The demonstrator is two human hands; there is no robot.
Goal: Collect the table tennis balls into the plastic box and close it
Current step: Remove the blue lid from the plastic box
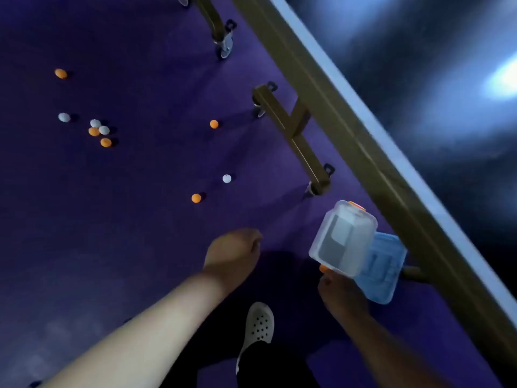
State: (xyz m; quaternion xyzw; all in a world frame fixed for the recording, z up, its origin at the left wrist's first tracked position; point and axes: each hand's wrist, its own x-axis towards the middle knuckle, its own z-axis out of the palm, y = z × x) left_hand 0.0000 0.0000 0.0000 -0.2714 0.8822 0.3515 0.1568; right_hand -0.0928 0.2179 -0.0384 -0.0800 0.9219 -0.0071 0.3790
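Several orange and white table tennis balls lie scattered on the purple floor. The nearest are an orange ball (196,198) and a white ball (227,178); a cluster (99,131) sits further left. My right hand (340,292) grips the clear plastic box (342,238) by its near edge, tilted, with its blue lid (384,266) hanging open behind it. The box looks empty. My left hand (233,253) reaches forward over the floor, fingers curled with nothing visible in them, short of the nearest orange ball.
The table tennis table's edge (391,152) runs diagonally on the right. Its brown frame legs with castor wheels (314,187) (223,49) stand on the floor near the balls. My white shoe (258,326) is below the hands.
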